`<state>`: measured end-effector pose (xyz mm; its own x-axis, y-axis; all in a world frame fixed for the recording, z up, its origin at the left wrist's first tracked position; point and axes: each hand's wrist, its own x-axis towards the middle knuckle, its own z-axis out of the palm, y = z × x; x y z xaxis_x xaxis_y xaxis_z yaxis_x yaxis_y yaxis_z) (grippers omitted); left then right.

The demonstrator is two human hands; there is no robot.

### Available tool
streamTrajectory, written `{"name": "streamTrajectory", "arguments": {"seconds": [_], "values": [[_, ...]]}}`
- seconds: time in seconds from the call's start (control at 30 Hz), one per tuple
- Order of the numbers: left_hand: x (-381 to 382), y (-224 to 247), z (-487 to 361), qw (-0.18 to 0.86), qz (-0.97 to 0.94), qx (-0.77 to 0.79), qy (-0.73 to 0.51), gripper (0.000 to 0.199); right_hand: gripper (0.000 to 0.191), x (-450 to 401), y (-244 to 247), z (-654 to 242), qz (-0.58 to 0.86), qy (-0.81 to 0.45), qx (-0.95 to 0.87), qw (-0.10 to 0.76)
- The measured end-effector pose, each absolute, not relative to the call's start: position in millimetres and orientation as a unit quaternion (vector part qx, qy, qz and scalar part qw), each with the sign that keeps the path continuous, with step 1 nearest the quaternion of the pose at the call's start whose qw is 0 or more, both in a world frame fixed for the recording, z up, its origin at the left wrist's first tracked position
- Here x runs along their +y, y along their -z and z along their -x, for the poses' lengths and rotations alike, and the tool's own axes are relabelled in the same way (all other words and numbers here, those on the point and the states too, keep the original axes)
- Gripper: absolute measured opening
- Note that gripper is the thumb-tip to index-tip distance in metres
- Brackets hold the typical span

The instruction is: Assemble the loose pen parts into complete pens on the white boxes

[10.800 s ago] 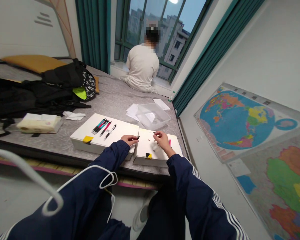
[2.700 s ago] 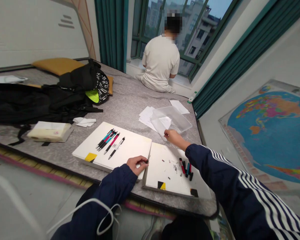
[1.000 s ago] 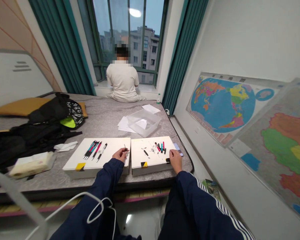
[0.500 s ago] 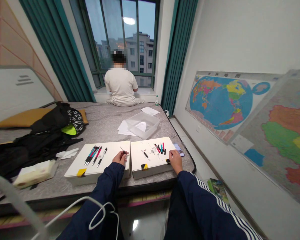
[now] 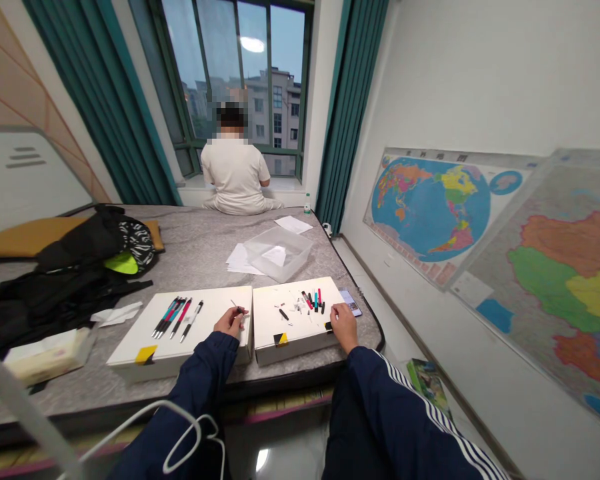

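Over the right part of the left white box, my left hand is closed on a thin pen part that points up. Several assembled pens lie side by side on that box. My right hand rests at the right edge of the right white box, fingers curled together; whatever they hold is too small to make out. Near it on this box lie black, red and teal pen barrels, small loose parts and a single black piece.
A clear plastic bin stands on papers behind the boxes. A phone lies right of them. Black bags, tissues and a white cable are at the left. A person sits by the window.
The view has shifted slightly, so the boxes appear further left. My left hand still grips the thin part, its fingers turned a little. My right hand stays at the box edge.
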<state>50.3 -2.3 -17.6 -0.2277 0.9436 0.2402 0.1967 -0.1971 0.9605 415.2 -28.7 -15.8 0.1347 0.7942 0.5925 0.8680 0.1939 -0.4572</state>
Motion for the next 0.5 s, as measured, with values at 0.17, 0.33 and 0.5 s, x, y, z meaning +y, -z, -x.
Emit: {"name": "streamTrajectory", "arguments": {"seconds": [0.17, 0.33, 0.5], "values": [[-1, 18, -50, 0.340, -0.522, 0.529, -0.576, 0.038, 0.019, -25, 7, -418, 0.654, 0.015, -0.652, 0.384], [1, 16, -43, 0.365, -0.495, 0.513, -0.599, 0.044, 0.017, -4, -16, -429, 0.671, -0.069, -0.666, 0.318], [4, 21, -40, 0.386, -0.489, 0.506, -0.596, 0.044, 0.021, 21, -49, -427, 0.602, -0.142, -0.746, 0.247]]}}
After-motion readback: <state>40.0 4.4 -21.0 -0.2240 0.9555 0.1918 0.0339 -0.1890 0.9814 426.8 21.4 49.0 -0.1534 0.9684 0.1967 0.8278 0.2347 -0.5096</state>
